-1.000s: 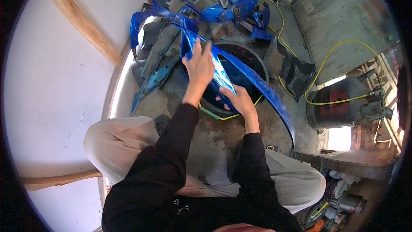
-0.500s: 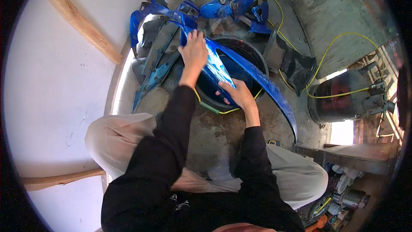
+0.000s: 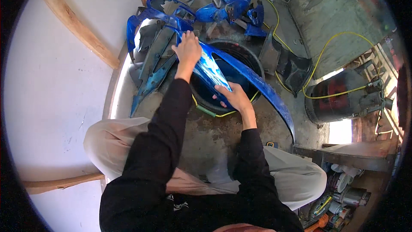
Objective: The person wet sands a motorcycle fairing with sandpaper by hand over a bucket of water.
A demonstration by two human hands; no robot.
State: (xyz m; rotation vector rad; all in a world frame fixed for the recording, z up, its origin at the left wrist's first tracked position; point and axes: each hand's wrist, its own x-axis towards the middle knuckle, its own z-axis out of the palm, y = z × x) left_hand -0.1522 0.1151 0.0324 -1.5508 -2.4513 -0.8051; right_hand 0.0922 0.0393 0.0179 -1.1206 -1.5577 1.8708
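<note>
A long, forked blue motorcycle body panel (image 3: pixel 257 79) slants over a round black tub (image 3: pixel 201 90) of dark liquid. Its upper end is at the left, and one curved arm reaches down to the right. My right hand (image 3: pixel 236 99) grips the lower end of the glossy inner branch, thumb on top and fingers curled beneath. On the upper part of the panel lies my left hand (image 3: pixel 188 53), fingers extended and lying flat on the surface. Whether anything is under that palm is hidden.
More blue body panels (image 3: pixel 227 6) lie behind the tub, with dark panels (image 3: pixel 152 68) at its left and black plastic parts (image 3: pixel 292 66) at its right. A yellow hose (image 3: pixel 334 96) runs to a dark metal tank (image 3: pixel 330 99). Tools crowd the lower right corner.
The whole view has shifted slightly. My left hand has slid a little left and down over the panel, while my right hand keeps its grip on the lower end.
</note>
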